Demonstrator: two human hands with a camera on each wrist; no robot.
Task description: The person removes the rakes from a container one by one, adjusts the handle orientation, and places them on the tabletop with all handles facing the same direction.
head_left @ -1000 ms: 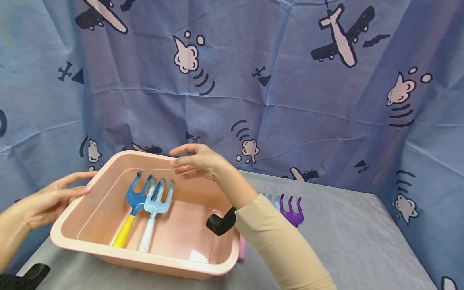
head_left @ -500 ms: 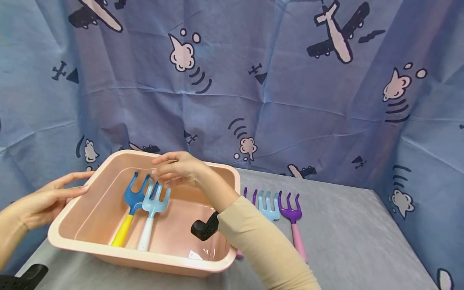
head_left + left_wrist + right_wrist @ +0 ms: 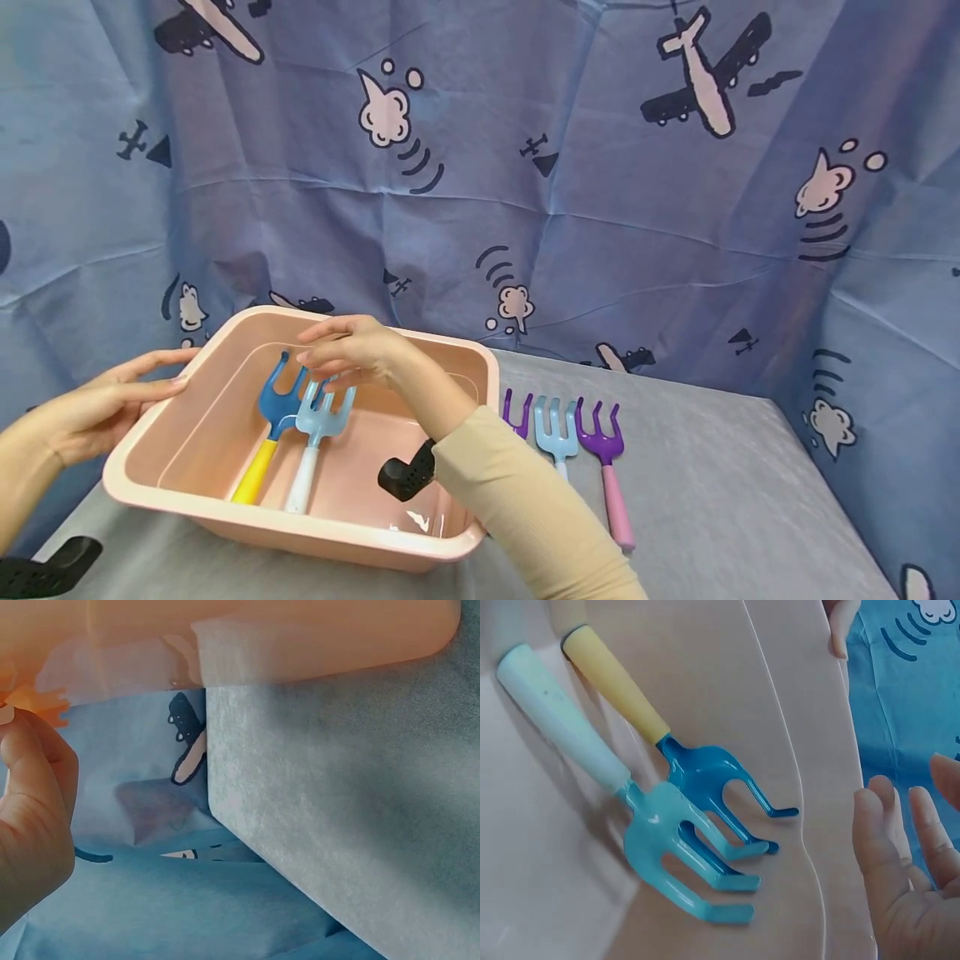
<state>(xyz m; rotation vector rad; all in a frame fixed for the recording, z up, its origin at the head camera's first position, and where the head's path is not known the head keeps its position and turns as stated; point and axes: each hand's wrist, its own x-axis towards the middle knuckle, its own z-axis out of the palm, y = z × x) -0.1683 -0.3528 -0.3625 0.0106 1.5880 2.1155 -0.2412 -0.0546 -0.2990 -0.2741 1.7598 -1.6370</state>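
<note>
Tub: just one, pink (image 3: pixel 322 537), left side of the table (image 3: pixel 712 475).
Forks in it: two, a blue one with a yellow handle (image 3: pixel 262 454) and a light blue one with a white handle (image 3: pixel 311 457), heads overlapping; the right hand (image 3: pixel 356 354) blocks some tine tips from the head view.
Forks outside: three right of the tub, left purple fork (image 3: pixel 520 429), middle light blue fork (image 3: pixel 557 437), right purple fork (image 3: pixel 609 471). Only the last shows its whole handle.
Left hand (image 3: pixel 97 412): pinching the tub's left rim, cut off in its wrist view.
Right hand: empty, fingers loosely bent, above the forks' far ends.
</note>
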